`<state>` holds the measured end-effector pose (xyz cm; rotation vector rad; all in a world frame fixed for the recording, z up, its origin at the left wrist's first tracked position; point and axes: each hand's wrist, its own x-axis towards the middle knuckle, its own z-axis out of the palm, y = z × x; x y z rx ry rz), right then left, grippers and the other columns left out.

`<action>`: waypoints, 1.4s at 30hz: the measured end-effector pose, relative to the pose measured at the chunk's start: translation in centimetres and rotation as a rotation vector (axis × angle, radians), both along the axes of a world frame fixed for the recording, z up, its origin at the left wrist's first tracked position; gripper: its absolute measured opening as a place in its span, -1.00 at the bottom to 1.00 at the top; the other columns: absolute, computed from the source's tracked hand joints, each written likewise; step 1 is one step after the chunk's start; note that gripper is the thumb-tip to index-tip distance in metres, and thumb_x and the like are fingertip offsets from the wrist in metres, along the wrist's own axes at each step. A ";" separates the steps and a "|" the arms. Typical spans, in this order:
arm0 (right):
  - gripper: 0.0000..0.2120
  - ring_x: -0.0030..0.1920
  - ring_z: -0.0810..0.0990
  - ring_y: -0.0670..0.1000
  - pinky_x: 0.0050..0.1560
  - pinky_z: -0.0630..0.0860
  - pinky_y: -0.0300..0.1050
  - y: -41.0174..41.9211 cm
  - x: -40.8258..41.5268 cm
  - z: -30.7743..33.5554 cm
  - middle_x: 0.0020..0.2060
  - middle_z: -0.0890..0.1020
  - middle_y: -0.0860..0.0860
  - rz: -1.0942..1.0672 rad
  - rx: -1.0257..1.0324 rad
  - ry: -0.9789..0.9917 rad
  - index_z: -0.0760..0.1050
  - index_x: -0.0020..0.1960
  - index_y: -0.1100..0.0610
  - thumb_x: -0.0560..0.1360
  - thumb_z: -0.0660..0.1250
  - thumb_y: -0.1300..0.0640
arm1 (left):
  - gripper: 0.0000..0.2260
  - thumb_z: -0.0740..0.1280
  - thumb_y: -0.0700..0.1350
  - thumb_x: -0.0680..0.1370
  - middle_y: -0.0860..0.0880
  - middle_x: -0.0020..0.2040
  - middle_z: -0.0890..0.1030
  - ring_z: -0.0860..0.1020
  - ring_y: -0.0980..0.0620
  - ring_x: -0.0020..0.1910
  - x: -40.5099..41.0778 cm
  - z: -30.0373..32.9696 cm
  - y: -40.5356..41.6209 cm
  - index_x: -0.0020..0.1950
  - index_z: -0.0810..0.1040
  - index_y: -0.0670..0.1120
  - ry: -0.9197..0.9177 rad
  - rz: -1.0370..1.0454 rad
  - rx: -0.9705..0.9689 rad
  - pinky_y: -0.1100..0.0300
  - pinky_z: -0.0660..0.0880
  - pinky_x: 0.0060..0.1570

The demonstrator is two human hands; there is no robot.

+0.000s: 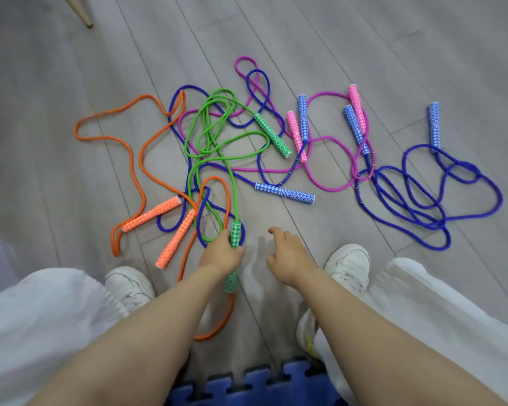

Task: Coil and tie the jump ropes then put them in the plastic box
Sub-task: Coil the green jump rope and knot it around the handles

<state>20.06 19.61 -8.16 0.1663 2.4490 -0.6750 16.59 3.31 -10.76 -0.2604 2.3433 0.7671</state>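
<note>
Left hand [222, 253] grips green handle [235, 234], its middle hidden by fingers. Right hand [288, 256] hovers, fingers loosely spread, holding nothing. Jump ropes [247, 148] tangled on floor [71, 83]; box not visible.

Soft, even daylight, faint shadows under the hands, wide-angle bending at edges, slight blur throughout.

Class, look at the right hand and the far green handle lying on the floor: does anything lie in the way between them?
Nothing solid blocks it. The right hand hovers open over bare floor; the far green handle lies beyond, with only low cords, the blue rope and pink rope, crossing the floor between.
</note>
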 end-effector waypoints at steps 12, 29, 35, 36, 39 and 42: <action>-0.30 0.38 0.35 0.16 0.31 0.38 0.05 -0.6 -2.4 15.1 0.43 0.31 0.09 0.071 -0.117 0.338 0.12 0.55 0.03 0.47 0.27 0.26 | -0.71 0.19 0.05 0.64 0.03 -0.47 0.36 0.32 0.08 -0.49 0.1 19.2 -1.5 -0.18 0.50 -0.07 0.198 0.021 0.598 0.22 0.28 -0.46; -0.86 -0.10 0.62 0.05 -0.11 0.52 -0.20 -0.7 6.5 29.8 -0.15 0.66 0.02 -0.153 -0.278 0.515 0.58 -0.11 -0.02 0.53 0.27 0.16 | -0.84 0.20 -0.12 0.63 0.03 -0.41 0.45 0.37 0.07 -0.47 8.7 38.6 -4.5 -0.11 0.47 -0.11 0.483 -0.016 1.102 0.20 0.36 -0.40; -0.83 -0.33 0.44 -0.04 -0.24 0.37 -0.14 2.7 8.6 30.6 -0.39 0.52 -0.04 -0.301 -0.193 0.534 0.56 -0.21 0.04 0.55 0.31 0.08 | -0.78 0.10 -0.07 0.65 0.08 -0.39 0.46 0.38 0.15 -0.49 8.8 39.5 -7.5 -0.11 0.45 -0.08 0.314 0.435 1.583 0.31 0.42 -0.40; -0.83 -0.31 0.47 0.00 -0.19 0.41 -0.09 3.3 8.7 30.8 -0.36 0.58 0.02 -0.360 -0.218 0.553 0.58 -0.21 0.06 0.53 0.33 0.06 | -0.79 0.11 -0.07 0.65 0.08 -0.38 0.48 0.40 0.16 -0.48 8.6 39.3 -8.1 -0.10 0.46 -0.07 0.298 0.508 1.610 0.31 0.44 -0.38; -0.81 -0.31 0.47 0.02 -0.16 0.47 -0.01 3.6 9.1 32.1 -0.20 0.67 0.22 -0.507 -0.423 0.599 0.64 -0.23 0.11 0.51 0.37 0.06 | -0.82 0.14 -0.14 0.65 0.04 -0.33 0.56 0.49 0.14 -0.45 8.1 38.5 -8.8 -0.05 0.51 -0.10 0.329 0.565 1.509 0.28 0.52 -0.35; -0.82 -0.25 0.52 0.00 -0.04 0.57 0.05 2.2 9.5 33.9 -0.16 0.68 0.21 -0.541 -0.619 0.630 0.67 -0.11 0.15 0.54 0.34 0.09 | -0.81 0.15 -0.22 0.65 -0.01 -0.26 0.58 0.54 0.13 -0.41 8.6 37.7 -7.7 -0.03 0.55 -0.14 0.362 0.464 1.245 0.25 0.56 -0.31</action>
